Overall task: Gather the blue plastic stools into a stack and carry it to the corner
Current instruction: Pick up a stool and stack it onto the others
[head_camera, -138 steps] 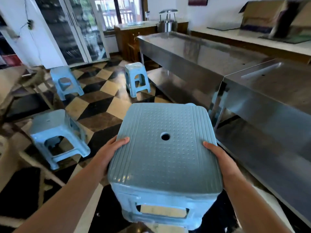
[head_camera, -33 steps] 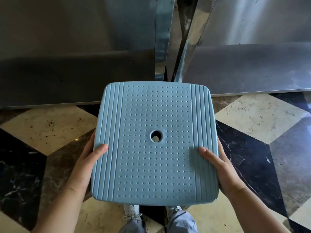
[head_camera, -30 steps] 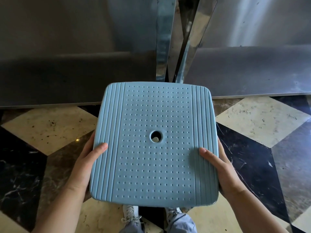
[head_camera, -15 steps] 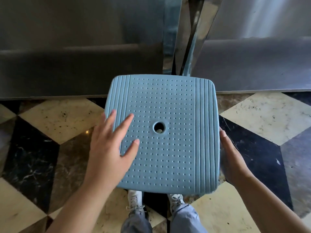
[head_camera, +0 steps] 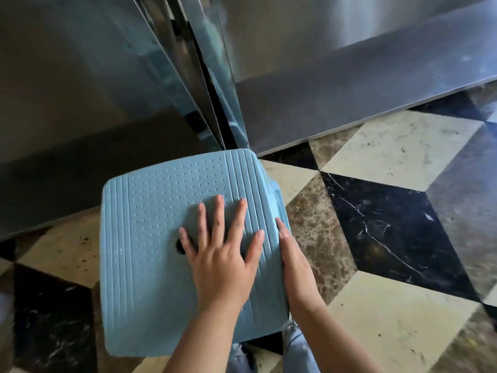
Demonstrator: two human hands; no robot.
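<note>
The top blue plastic stool (head_camera: 150,238), ribbed and dotted with a round hole in its seat, stands below me on the floor. The corner of another blue stool (head_camera: 277,190) shows under its right side. My left hand (head_camera: 223,259) lies flat on the seat with fingers spread, partly covering the hole. My right hand (head_camera: 295,265) hugs the seat's right rim, thumb on top, its fingers hidden under the edge.
Two stainless steel counters (head_camera: 349,76) meet at an angle just beyond the stool, their shiny legs (head_camera: 215,109) touching its far edge. The floor (head_camera: 390,211) is chequered black, cream and brown marble. My jeans (head_camera: 295,343) show below the stool.
The carried stool has come down by the steel counters. My left hand left its side, went onto the seat and slid right toward the hole. My right hand stays at the right rim.
</note>
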